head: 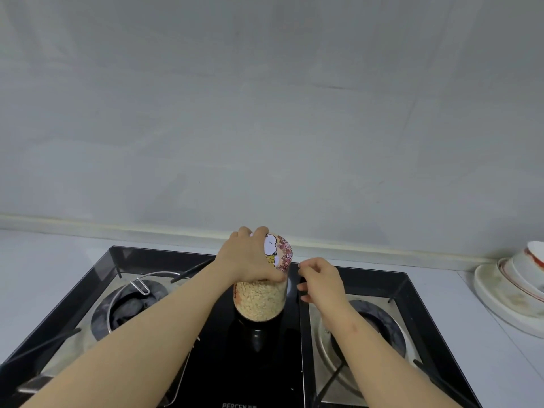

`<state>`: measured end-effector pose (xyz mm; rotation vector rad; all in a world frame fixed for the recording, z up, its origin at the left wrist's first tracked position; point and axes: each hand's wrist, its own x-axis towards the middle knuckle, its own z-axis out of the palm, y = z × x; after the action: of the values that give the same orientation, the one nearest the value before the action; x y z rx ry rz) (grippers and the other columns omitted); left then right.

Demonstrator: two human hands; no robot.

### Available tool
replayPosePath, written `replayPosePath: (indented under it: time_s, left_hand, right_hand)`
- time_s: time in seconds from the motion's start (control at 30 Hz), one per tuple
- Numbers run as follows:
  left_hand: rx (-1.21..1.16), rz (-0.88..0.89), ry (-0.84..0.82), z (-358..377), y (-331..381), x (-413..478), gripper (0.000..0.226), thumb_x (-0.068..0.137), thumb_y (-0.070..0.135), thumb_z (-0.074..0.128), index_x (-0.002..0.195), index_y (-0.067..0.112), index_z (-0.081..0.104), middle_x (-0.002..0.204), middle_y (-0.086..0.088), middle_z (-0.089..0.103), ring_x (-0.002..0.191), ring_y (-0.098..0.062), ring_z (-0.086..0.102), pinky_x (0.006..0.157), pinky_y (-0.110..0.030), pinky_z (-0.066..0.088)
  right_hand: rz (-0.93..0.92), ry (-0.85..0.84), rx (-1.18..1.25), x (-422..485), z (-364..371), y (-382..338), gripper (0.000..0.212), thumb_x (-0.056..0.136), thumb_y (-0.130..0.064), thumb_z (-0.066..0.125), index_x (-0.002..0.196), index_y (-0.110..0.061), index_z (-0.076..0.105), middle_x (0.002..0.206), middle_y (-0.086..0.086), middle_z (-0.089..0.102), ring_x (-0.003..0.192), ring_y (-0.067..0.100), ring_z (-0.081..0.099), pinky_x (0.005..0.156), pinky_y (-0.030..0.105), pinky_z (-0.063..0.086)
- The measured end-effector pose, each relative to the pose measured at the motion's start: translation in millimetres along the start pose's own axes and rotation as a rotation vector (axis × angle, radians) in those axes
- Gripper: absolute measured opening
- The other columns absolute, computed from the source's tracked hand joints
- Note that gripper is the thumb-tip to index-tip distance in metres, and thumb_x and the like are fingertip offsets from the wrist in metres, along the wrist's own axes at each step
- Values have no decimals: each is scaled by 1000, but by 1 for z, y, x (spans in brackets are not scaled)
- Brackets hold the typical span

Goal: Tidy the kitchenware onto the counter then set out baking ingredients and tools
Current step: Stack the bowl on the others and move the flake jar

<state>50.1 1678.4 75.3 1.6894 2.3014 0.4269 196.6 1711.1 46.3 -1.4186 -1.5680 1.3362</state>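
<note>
Our left hand (250, 257) grips the oat jar (260, 301) by its lid (278, 251), over the middle of the stove (282, 372). Our right hand (321, 279) is loosely curled, holding nothing. If the lid pops off, oats could spill.

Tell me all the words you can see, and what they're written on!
"PERCEN": white print on the front edge of the black glass gas stove; the marks after it are blurred.
Yellow letters on the round cartoon-dog lid of the clear jar of oats: too blurred to read.
</note>
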Motion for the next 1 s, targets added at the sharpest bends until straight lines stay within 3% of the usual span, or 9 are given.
replayPosePath:
  time_s: [0.27, 0.37, 0.43, 0.5, 0.6, 0.7, 0.8, 0.87, 1.0]
  left_hand:
    - [-216, 86, -15, 10, -3, -46, 109, 46, 54, 72, 142, 27, 28, 133, 3, 35, 125, -16, 36, 99, -24, 33]
    - [-505, 85, 84, 20, -11, -65, 94, 54, 30, 88, 132, 25, 36, 117, 14, 44, 112, -4, 47, 88, -10, 36]
    - [-662, 44, 113, 28, -23, -73, 84, 56, 15, 89, 122, 26, 38, 104, 21, 52, 98, 7, 53, 73, 2, 38]
    - [-746, -14, 85, 36, -32, -79, 90, 56, 13, 89, 129, 24, 36, 106, 17, 53, 96, 6, 52, 70, -1, 40]
    - [-763, -54, 43, 48, -36, -79, 87, 58, 10, 87, 130, 17, 39, 113, 10, 53, 100, -2, 52, 77, -7, 41]
    - [-784, -70, 33, 49, -35, -76, 81, 58, 9, 87, 125, 17, 42, 113, 9, 53, 105, -7, 50, 88, -20, 41]
    - [-798, -70, 6, 51, -38, -72, 78, 57, 11, 88, 120, 20, 42, 107, 15, 52, 97, 0, 50, 81, -15, 42]
    - [-782, -91, 21, 60, -39, -71, 88, 47, 24, 91, 120, 21, 42, 110, 12, 53, 101, 0, 51, 82, -16, 45]
    - [-794, -154, 48, 75, -41, -70, 110, 29, 47, 85, 127, 23, 39, 124, 3, 49, 117, -11, 47, 100, -34, 45]
  right_hand:
    - [16, -39, 32, -23, -2, 3, 22, 91, -6, 41, 85, -20, 57, 96, 4, 58, 72, 17, 54, 51, 23, 44]
    - [-18, -115, -1, -35, -1, 3, 22, 94, -9, 38, 95, -20, 56, 94, 0, 58, 75, 11, 54, 62, 26, 49]
    - [-53, -171, -60, -40, -2, 5, 28, 97, -13, 37, 118, -22, 54, 114, 0, 59, 99, 14, 57, 85, 34, 51]
    - [-56, -229, -73, -45, -2, 7, 41, 94, -10, 41, 133, -22, 45, 129, -3, 53, 119, 17, 50, 102, 40, 43]
    - [-38, -321, -50, -49, -1, 6, 63, 84, 1, 50, 138, -25, 35, 136, -5, 47, 119, 15, 45, 101, 37, 42]
    - [-13, -425, 85, -52, -4, 4, 61, 84, -2, 57, 130, -33, 33, 117, -16, 51, 112, 11, 42, 94, 34, 37]
    - [-10, -514, 130, -50, -9, 6, 60, 86, -11, 62, 128, -40, 29, 103, -29, 45, 113, 6, 38, 99, 39, 32]
    - [-3, -526, 139, -46, -7, 9, 70, 84, -13, 66, 137, -36, 27, 111, -24, 45, 114, 6, 38, 98, 36, 33]
    - [23, -507, 144, -34, 4, 14, 86, 77, -9, 73, 142, -34, 22, 134, -8, 47, 117, 10, 44, 95, 32, 36]
